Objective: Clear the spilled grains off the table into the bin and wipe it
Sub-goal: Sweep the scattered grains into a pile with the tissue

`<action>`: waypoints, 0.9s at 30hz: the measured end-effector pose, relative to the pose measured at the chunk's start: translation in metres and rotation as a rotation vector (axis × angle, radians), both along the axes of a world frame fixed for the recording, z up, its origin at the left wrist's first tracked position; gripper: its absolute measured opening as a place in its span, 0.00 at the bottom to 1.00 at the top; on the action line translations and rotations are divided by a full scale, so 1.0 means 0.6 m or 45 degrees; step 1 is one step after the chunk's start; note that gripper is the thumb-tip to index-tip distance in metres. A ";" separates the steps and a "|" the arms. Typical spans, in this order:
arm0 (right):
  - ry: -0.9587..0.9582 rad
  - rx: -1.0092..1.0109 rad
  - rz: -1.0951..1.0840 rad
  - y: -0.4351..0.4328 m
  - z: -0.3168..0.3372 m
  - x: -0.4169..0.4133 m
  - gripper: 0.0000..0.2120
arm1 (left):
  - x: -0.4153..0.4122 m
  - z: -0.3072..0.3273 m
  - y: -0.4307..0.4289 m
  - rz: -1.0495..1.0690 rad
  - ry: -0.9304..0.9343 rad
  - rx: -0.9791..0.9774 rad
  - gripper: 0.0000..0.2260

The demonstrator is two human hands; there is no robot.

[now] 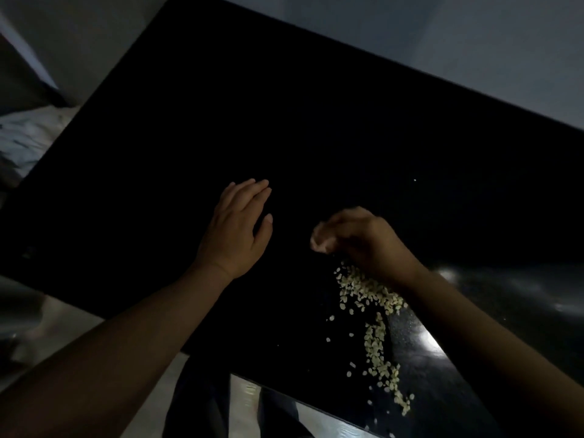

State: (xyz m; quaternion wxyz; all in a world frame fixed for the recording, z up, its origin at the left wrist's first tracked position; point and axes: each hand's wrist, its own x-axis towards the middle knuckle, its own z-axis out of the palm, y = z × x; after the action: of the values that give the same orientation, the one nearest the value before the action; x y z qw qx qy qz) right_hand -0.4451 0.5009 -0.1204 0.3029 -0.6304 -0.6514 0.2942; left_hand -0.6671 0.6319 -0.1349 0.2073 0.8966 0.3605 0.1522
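Pale spilled grains (369,295) lie in a heap and a trail running toward the near edge of a black glossy table (284,128). My right hand (354,237) is blurred, its fingers curled down at the top of the heap, right over the grains. My left hand (238,227) lies flat on the table with straight fingers, to the left of the heap and apart from it. No bin and no cloth are in view.
The table's near edge (284,393) runs diagonally at the bottom, with a pale floor (151,403) below it. Crumpled light fabric (25,137) lies beyond the table's left edge. A grey wall (474,42) stands behind the table.
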 end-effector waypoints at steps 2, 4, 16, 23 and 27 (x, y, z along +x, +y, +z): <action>-0.019 -0.061 -0.035 -0.051 0.012 0.001 0.09 | 0.000 0.002 -0.001 0.000 -0.004 -0.020 0.26; 0.024 -0.002 -0.217 -0.073 0.032 -0.010 0.09 | 0.000 0.003 -0.002 -0.014 -0.006 -0.025 0.26; 0.198 0.264 -1.368 -0.060 0.059 -0.240 0.07 | 0.002 0.000 0.005 -0.037 0.122 0.055 0.25; 0.089 0.232 -1.550 -0.054 0.031 -0.338 0.11 | -0.012 -0.003 0.019 -0.208 0.161 0.017 0.26; -0.057 0.140 -1.584 -0.049 0.002 -0.406 0.11 | -0.022 0.001 0.029 -0.310 0.205 0.046 0.27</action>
State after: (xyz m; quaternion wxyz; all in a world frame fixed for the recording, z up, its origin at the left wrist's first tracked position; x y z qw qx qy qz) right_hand -0.6886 0.4716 -0.1190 0.4358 -0.8812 -0.1826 0.0153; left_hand -0.6801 0.6493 -0.1341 0.1784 0.9466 0.2617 0.0598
